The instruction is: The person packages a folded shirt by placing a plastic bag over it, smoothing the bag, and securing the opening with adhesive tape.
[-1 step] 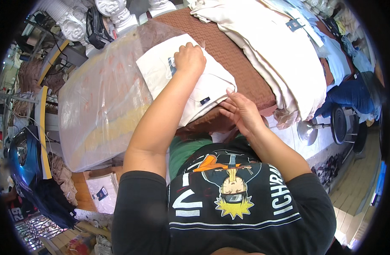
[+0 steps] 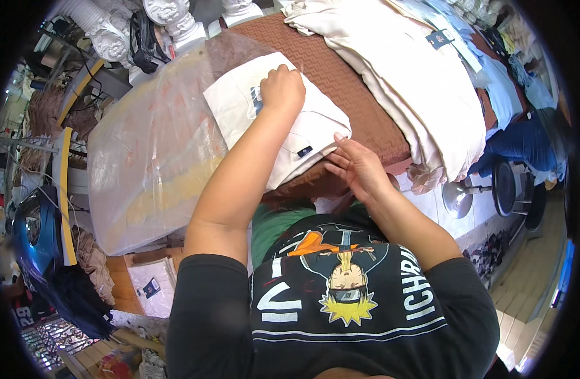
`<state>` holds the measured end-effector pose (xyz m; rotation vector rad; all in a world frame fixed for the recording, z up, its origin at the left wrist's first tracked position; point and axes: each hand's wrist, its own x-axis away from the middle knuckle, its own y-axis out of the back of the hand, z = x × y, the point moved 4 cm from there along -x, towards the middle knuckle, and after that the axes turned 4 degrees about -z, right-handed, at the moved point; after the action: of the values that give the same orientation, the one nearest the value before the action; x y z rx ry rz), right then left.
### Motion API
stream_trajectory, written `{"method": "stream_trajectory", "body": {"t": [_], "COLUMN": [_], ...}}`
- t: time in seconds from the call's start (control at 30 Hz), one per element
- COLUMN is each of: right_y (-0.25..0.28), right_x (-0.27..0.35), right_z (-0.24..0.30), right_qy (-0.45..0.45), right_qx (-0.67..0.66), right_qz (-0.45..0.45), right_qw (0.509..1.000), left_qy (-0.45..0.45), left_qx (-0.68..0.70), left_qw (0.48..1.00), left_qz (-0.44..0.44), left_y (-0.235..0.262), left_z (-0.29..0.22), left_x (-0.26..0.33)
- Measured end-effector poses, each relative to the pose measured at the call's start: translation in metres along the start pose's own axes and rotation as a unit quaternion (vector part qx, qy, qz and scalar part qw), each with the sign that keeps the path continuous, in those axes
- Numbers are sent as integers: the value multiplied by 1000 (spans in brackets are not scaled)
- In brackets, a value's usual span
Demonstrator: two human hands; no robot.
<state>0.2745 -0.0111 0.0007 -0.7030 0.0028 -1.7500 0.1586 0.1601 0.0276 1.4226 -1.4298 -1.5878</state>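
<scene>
A folded cream shirt [image 2: 302, 136] lies on the brown ribbed table cover [image 2: 359, 101], partly over a sheet of clear plastic. My left hand [image 2: 282, 90] rests on the shirt's far part, fingers curled down beside a small dark tag. At the shirt's near right corner my right hand [image 2: 356, 165] has its fingers stretched out, the tips touching the shirt's edge. A small dark label [image 2: 304, 151] shows on the shirt near my left forearm.
Clear plastic bags [image 2: 151, 158] cover the table's left side. A heap of cream garments [image 2: 416, 76] with a dark hang tag fills the right. A metal stool [image 2: 501, 186] and a seated person in blue trousers [image 2: 524, 139] are at the far right. White plaster pieces [image 2: 170, 19] stand behind.
</scene>
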Motion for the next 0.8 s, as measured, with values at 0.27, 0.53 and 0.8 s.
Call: {"method": "stream_trajectory", "body": {"t": [0.27, 0.53, 0.8], "right_y": [-21, -24, -16], "right_x": [-27, -36, -15], "right_z": [-11, -7, -8], "right_qy": [-2, 75, 70], "right_qx": [15, 76, 45], "right_qz": [-15, 7, -29], "right_qw": [1000, 994, 996], "left_qy": [-37, -131, -178], "left_qx": [91, 116, 136], "left_qw": [994, 982, 974], "left_qz": [-55, -68, -22], "left_y": [8, 23, 36], "left_z": [-3, -12, -39], "left_x": [-1, 3, 25]}}
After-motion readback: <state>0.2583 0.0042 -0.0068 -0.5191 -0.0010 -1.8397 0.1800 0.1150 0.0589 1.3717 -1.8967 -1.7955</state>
